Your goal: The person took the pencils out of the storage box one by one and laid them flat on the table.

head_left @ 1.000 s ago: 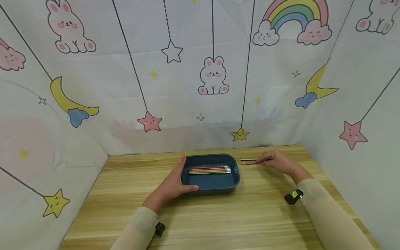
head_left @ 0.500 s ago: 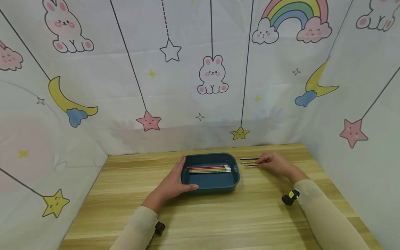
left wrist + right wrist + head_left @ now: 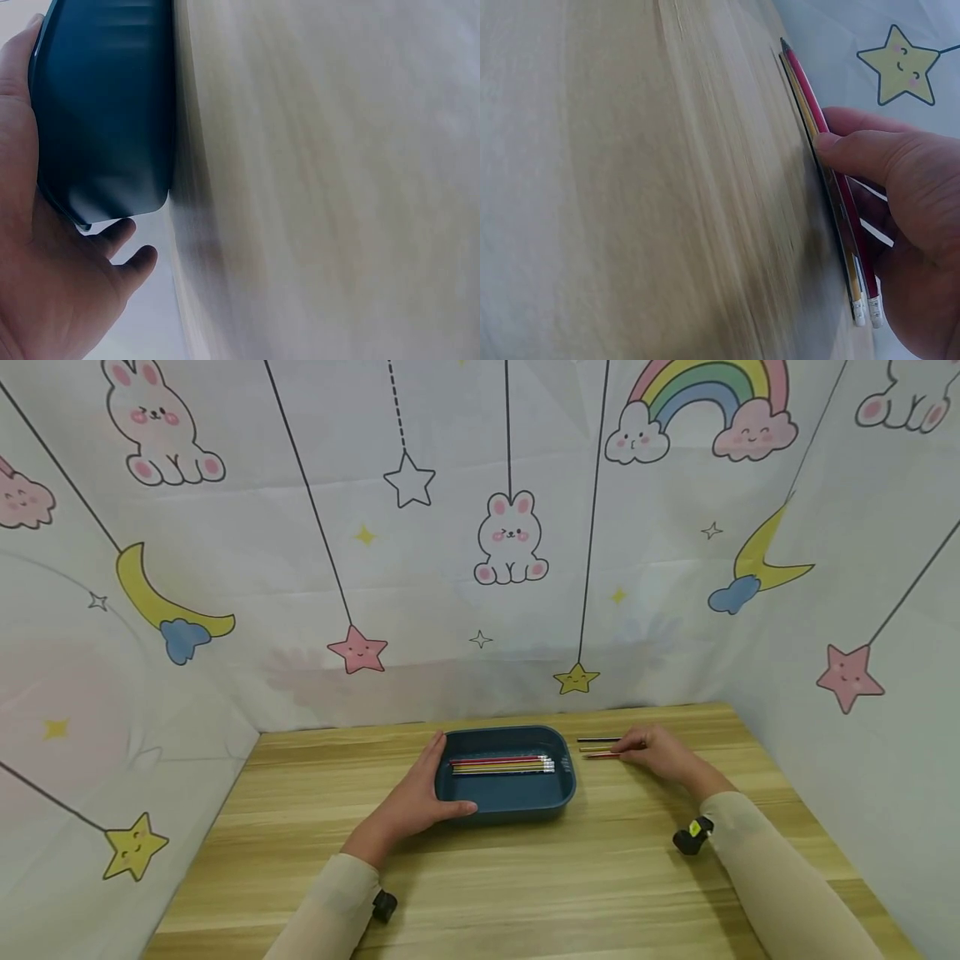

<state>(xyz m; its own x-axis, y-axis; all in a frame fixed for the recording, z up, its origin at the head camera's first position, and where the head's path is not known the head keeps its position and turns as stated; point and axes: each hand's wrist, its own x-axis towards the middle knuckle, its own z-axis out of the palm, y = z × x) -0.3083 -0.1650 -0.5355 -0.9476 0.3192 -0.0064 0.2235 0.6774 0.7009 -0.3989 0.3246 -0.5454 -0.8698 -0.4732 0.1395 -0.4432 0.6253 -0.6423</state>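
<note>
A dark blue tray (image 3: pixel 564 781) sits mid-table with several pencils (image 3: pixel 502 765) lying side by side in it. My left hand (image 3: pixel 431 787) grips the tray's left end, thumb along its near wall; the left wrist view shows my palm (image 3: pixel 45 247) against the tray (image 3: pixel 105 105). Right of the tray lie a black pencil (image 3: pixel 597 741) and a yellowish pencil (image 3: pixel 596 748). My right hand (image 3: pixel 636 748) pinches a red pencil (image 3: pixel 602 755) beside them. In the right wrist view my thumb (image 3: pixel 847 150) presses on the red pencil (image 3: pixel 810 97).
The wooden table (image 3: pixel 525 877) is closed in by printed fabric walls at the back (image 3: pixel 480 568), left and right. Small black cameras are strapped to my wrists (image 3: pixel 692 836). The table's front edge lies below my forearms.
My right hand has drawn the red pencil slightly nearer, away from the other two, uncovering the yellowish one. The left hand and the tray have stayed put.
</note>
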